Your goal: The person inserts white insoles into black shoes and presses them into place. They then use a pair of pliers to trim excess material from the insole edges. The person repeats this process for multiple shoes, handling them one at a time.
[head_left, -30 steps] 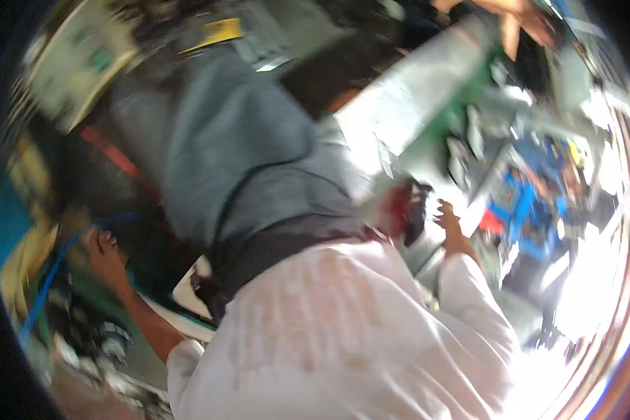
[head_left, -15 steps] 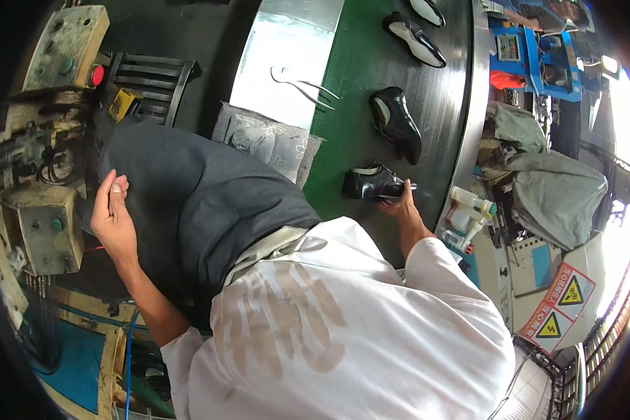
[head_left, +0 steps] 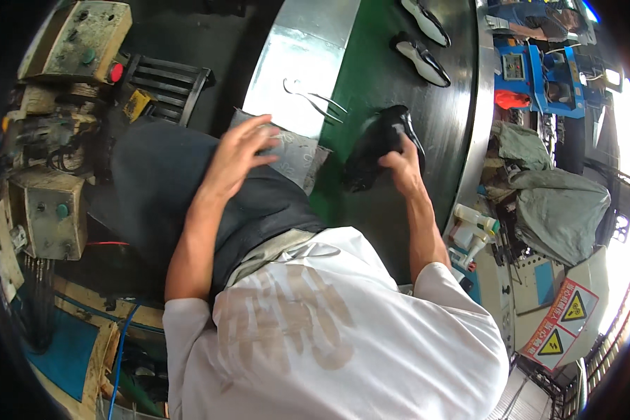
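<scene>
My right hand [head_left: 403, 166] is over the green and dark belt with its fingers closed on a glossy black shoe [head_left: 371, 150]. Motion blurs the dark shape, and I cannot tell whether a second shoe overlaps it. Raised over my lap, near a grey patterned cloth [head_left: 294, 159], my left hand [head_left: 239, 157] holds nothing, its fingers apart. Beyond the cloth, a thin metal tool with two long legs [head_left: 316, 99] lies on the shiny metal ledge [head_left: 297, 52].
Farther along the belt [head_left: 444, 115] lie two more black shoes with pale soles [head_left: 423, 61]. Bottles [head_left: 472, 220] stand past the belt's right rim. A worn machine control box [head_left: 52, 217] is at my left, near a black slatted stool [head_left: 168, 80]. Draped grey cloth [head_left: 560, 203] covers equipment at right.
My right hand has moved farther up the belt with the near shoe, toward where the other shoe lay. My left hand has swung right from beside the machine to near the grey cloth.
</scene>
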